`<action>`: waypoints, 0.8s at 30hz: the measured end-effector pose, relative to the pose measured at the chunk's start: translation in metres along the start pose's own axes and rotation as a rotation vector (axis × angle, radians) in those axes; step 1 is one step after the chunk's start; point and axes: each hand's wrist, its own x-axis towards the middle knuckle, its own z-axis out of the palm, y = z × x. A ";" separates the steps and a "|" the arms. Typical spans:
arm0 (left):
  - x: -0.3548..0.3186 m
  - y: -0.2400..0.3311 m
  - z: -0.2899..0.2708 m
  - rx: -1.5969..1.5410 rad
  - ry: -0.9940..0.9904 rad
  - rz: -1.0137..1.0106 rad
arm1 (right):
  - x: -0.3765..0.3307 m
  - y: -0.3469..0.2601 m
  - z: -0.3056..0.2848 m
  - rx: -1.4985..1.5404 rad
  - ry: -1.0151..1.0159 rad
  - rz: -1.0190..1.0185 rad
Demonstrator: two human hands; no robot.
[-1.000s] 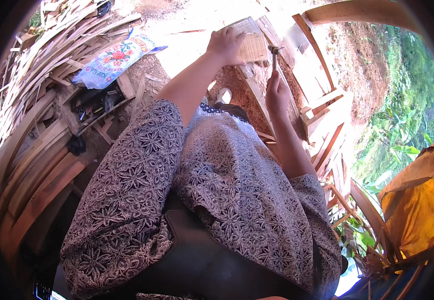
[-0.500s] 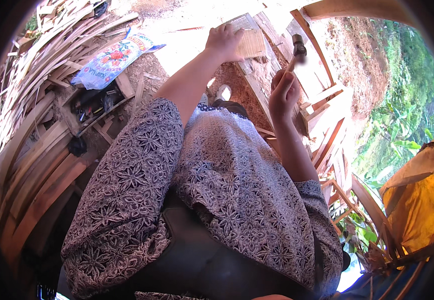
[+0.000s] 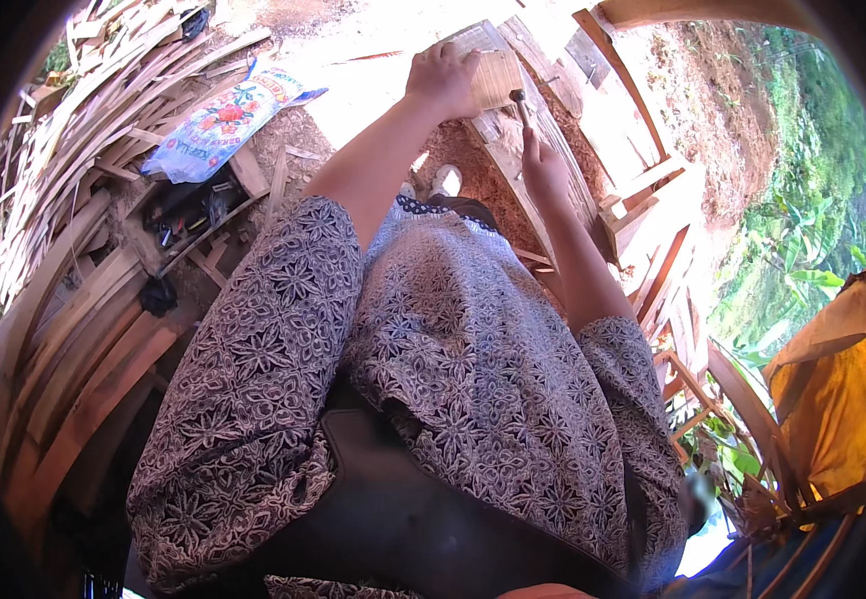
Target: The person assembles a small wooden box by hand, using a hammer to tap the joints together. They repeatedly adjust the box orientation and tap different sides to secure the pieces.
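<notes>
My left hand [image 3: 443,82] is closed on the left side of a pale, squarish wooden block [image 3: 498,80], which rests on a rough plank bench [image 3: 558,150]. My right hand [image 3: 545,170] grips the handle of a hammer [image 3: 520,105]. The hammer's dark head is down at the block's lower right corner; whether it touches the wood or a nail there cannot be made out. The left fingertips are partly hidden behind the hand.
Left of me lie heaps of thin wood strips [image 3: 73,130], a printed plastic sack [image 3: 223,120] and an open tool box [image 3: 193,215]. Wooden frame pieces [image 3: 643,205] stand at the right, near an orange tarp [image 3: 838,419]. My shoe [image 3: 446,181] shows below the bench.
My right hand has swung the hammer down and left, from raised above the bench to the block's corner. The left hand stays on the block.
</notes>
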 end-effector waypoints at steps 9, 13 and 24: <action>-0.003 -0.010 -0.001 0.015 -0.055 0.078 | -0.040 -0.018 -0.004 0.594 0.042 -0.242; -0.002 -0.003 0.008 0.031 -0.002 0.084 | -0.028 -0.013 0.003 0.143 -0.061 0.033; 0.001 0.009 0.009 0.015 0.007 0.072 | -0.032 -0.007 -0.009 0.099 0.095 -0.262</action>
